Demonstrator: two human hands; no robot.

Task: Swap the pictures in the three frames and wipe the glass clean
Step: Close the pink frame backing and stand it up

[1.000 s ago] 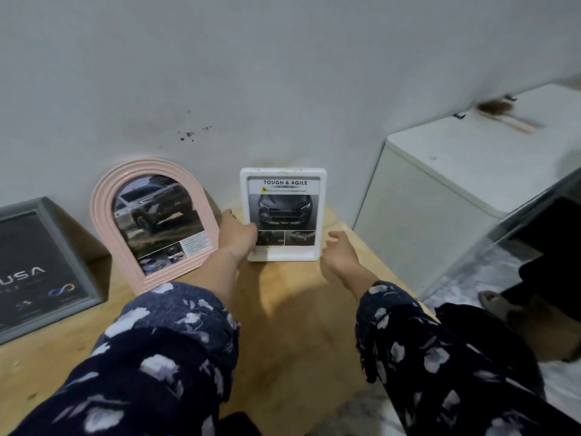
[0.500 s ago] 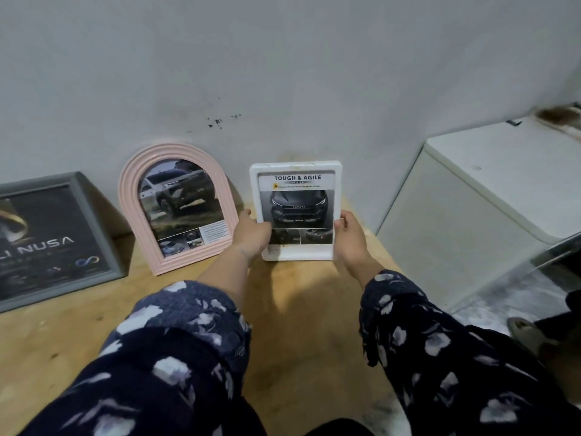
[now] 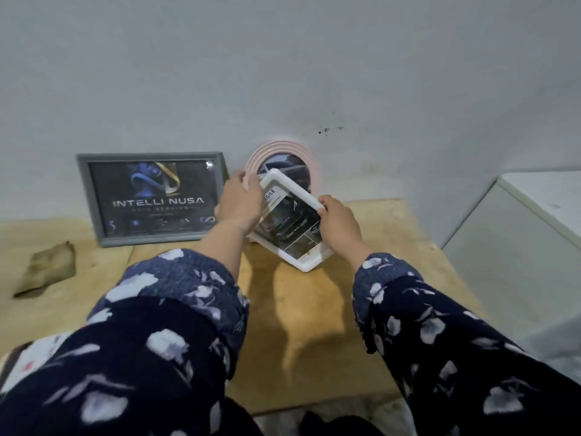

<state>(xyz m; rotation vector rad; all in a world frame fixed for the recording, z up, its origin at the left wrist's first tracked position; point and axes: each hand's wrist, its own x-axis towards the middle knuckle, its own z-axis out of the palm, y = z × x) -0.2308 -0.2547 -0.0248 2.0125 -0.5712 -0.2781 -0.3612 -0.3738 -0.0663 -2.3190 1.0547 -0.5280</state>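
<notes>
The white frame (image 3: pixel 290 220) is held off the desk (image 3: pixel 314 325), tilted, its picture of a dark car facing up, in front of the pink arched frame (image 3: pixel 283 155) that leans on the wall (image 3: pixel 283 73). The left hand (image 3: pixel 240 202) grips the white frame's left edge; its fingers (image 3: pixel 237 179) curl round behind and are largely hidden. The right hand (image 3: pixel 338 226) grips the upper right edge, thumb on the front rim and fingers wrapped behind. The frame's lower corner hangs between the wrists, just above the desk. A grey frame (image 3: pixel 152 198) reading INTELLI NUSA leans on the wall to the left. A crumpled brown cloth (image 3: pixel 47 267) lies on the desk further left, well apart from both hands.
</notes>
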